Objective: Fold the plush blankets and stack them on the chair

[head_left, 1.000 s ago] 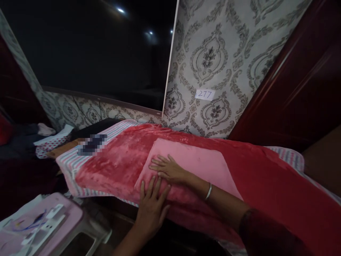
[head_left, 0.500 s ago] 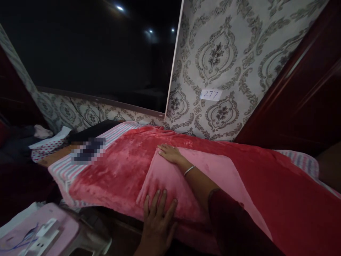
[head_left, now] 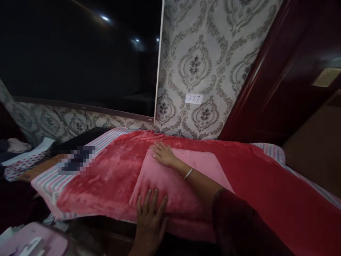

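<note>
A plush blanket (head_left: 106,170) is spread over the table, its red side up, with a pink part (head_left: 194,160) folded over on top. My left hand (head_left: 150,215) lies on the near left part of the pink fold with its fingers spread. Farther back, my right hand (head_left: 163,154) rests flat near the fold's far left corner, fingers stretched out. A bracelet circles my right wrist. Neither hand grips the cloth.
Under the blanket, a striped cloth (head_left: 44,181) shows at the left. A blurred-out dark object (head_left: 77,160) lies on it. A large screen (head_left: 80,57) and a paper label (head_left: 193,99) are on the wall behind. A pink stool (head_left: 37,238) stands at lower left.
The view has turned to the right, so everything sits farther left. Both hands keep nearly the same places on the pink fold.
</note>
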Tool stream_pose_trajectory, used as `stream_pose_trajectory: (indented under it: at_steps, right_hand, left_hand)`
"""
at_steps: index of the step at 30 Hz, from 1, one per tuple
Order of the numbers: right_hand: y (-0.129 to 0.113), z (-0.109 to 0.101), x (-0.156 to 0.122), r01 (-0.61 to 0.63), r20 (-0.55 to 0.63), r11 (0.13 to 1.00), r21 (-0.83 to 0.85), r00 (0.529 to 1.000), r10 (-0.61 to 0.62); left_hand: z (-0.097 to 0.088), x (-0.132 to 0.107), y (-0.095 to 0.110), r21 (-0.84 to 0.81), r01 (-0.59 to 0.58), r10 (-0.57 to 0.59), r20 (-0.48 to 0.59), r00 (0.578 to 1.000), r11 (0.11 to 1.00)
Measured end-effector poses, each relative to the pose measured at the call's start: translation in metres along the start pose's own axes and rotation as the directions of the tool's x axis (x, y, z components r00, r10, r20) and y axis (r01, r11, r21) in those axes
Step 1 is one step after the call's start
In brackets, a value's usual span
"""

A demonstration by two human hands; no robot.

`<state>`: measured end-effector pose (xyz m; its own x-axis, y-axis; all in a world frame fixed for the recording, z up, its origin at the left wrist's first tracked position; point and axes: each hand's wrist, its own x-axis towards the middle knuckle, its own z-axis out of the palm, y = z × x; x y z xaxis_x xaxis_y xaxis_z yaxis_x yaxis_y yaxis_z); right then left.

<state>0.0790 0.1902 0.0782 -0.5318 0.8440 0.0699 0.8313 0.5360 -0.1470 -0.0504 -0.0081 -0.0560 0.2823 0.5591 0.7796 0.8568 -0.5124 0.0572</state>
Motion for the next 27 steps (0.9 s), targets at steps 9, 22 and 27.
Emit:
stream_pose_trajectory:
  at_steps: [9, 22, 27]
  right_hand:
    - [0.026, -0.013, -0.192, -0.014, -0.062, 1.0, -0.003, 0.998, 0.014]
    - [0.049, 0.068, -0.29, -0.336, -0.426, 0.94, -0.06, 0.86, 0.28]
    - [0.051, 0.087, -0.287, -0.34, -0.508, 0.94, -0.034, 0.815, 0.277]
  left_hand:
    - [-0.017, 0.034, 0.008, -0.039, -0.07, 0.069, -0.024, 0.997, 0.997]
    - [0.081, 0.215, 0.088, -0.616, -0.16, 0.581, 0.58, 0.572, 0.772]
    - [0.136, 0.236, 0.09, -0.571, -0.299, 0.637, 0.596, 0.489, 0.764]
